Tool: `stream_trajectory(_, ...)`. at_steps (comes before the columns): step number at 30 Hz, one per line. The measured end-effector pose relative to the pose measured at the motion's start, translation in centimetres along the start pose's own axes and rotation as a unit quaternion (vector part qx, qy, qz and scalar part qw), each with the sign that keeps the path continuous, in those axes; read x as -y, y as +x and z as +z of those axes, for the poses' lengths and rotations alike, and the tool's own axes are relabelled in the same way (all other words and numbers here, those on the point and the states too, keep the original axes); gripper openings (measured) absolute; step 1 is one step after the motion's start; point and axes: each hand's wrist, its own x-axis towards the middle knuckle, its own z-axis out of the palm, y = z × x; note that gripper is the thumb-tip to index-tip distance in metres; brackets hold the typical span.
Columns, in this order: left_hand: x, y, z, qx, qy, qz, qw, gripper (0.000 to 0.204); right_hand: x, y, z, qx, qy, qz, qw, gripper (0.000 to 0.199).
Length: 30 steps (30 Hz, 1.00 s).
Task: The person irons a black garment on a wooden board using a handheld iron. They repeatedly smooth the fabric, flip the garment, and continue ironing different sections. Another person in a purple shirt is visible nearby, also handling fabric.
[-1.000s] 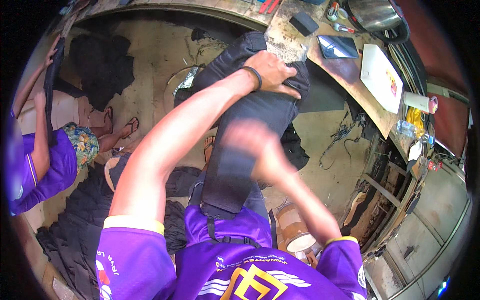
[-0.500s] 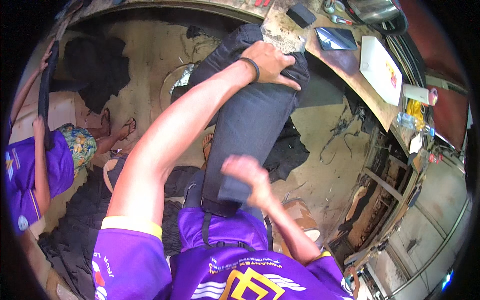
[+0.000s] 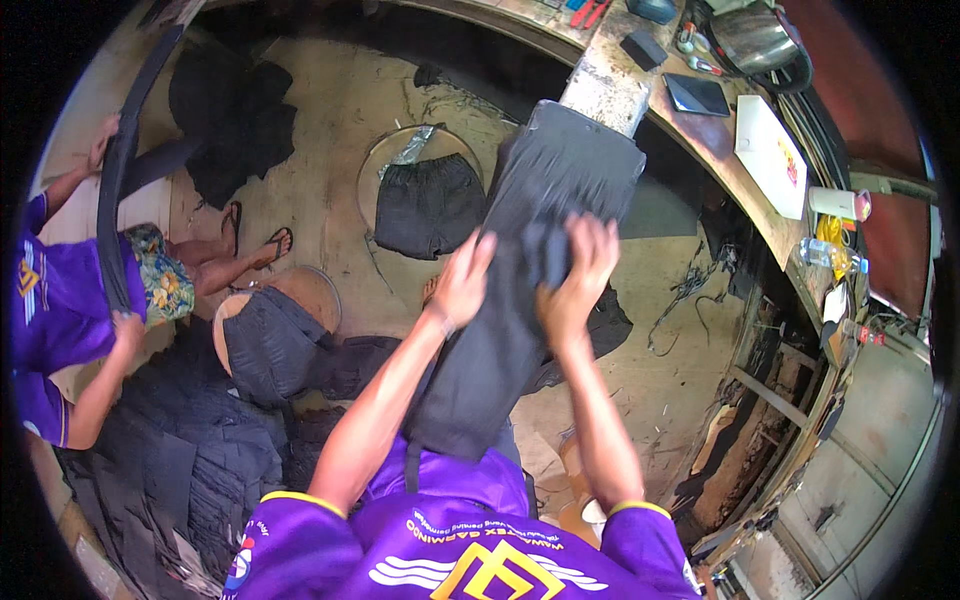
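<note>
A pair of black pants (image 3: 480, 370) is drawn lengthwise over a narrow board that juts from the workbench toward me, its near end lying by my lap. My left hand (image 3: 463, 285) holds the left edge of the cloth, fingers pointing up along it. On the other side my right hand (image 3: 580, 275), slightly blurred, grips the cloth between thumb and fingers, and a fold bunches up beside it. Past my hands the fabric lies fairly flat over the board's squared shape. The bare, worn end of the board (image 3: 608, 98) shows beyond the pants.
Black shorts (image 3: 430, 205) rest on a round stool. More dark cloth (image 3: 200, 430) is heaped at left. A co-worker (image 3: 75, 290) there handles a long black strip (image 3: 115, 190). The bench holds a phone (image 3: 697, 95), a white box (image 3: 770, 155) and a metal pot (image 3: 752, 38).
My left hand has come back from the far end to the cloth's left edge; my right hand has moved forward onto it. The pants lie flatter, and the stool with shorts is uncovered.
</note>
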Motion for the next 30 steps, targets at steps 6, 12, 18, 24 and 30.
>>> stream_trajectory(6,4.8,-15.5,-8.4,0.185,0.177,-0.239,0.937,0.036,20.1,-2.4,-3.4,0.031,0.052,-0.06,0.996,0.064)
stream_trajectory(12,-3.4,-1.0,-7.4,-0.114,0.1,0.117,0.981,0.037,18.6,8.0,-4.2,-0.001,0.343,-0.072,0.937,0.082)
stream_trajectory(18,-11.6,6.7,2.6,0.034,0.346,-0.063,0.935,0.139,6.0,4.9,-4.8,-0.151,0.081,0.034,0.985,0.074)
stream_trajectory(24,-12.7,16.6,3.6,-0.102,0.396,0.081,0.909,0.157,3.3,15.1,-6.7,-0.163,0.121,0.014,0.979,0.068)
stream_trajectory(30,-13.2,21.5,3.4,0.054,0.346,0.035,0.936,0.15,9.4,11.2,-12.8,0.134,0.267,-0.061,0.952,0.063)
